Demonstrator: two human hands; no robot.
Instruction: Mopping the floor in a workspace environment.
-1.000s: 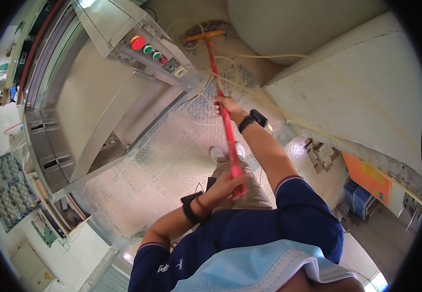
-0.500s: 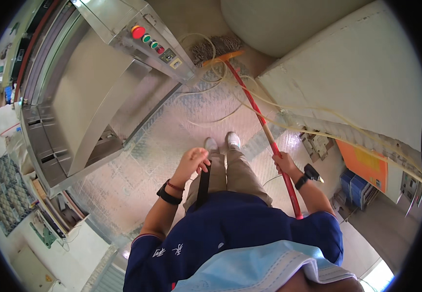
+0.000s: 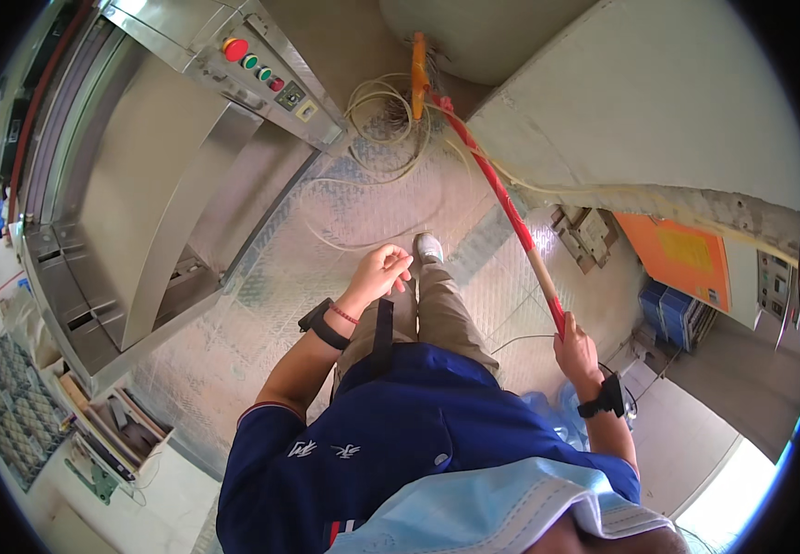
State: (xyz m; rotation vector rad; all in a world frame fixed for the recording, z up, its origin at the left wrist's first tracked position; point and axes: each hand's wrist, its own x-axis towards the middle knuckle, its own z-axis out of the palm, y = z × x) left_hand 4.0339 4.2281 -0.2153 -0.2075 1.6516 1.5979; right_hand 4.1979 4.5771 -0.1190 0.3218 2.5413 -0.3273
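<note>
My right hand (image 3: 577, 353) is wrapped around the red handle of a mop (image 3: 494, 179), beside my hip. From there the handle slants away over the floor to an orange mop head (image 3: 420, 76), which appears tilted up on edge with its greyish strands partly hidden behind it. A thin pale hose (image 3: 407, 166) lies in loops around the strands and passes by the handle. In front of my waist hovers my left hand (image 3: 384, 274), its fingers loosely bent and apart, with nothing visible in them. A black strap (image 3: 382, 337) hangs just below it.
On the left stands a steel machine (image 3: 169, 185) with a button panel (image 3: 266, 78). A pale wall block (image 3: 658, 102) borders the right, with an orange panel (image 3: 674, 258) and a blue stack (image 3: 667, 309) beyond. A large rounded grey vessel (image 3: 483, 37) stands ahead.
The mop head has turned from lying crosswise to standing on edge. My right hand has come back toward my body with the handle. One foot shows now instead of two.
</note>
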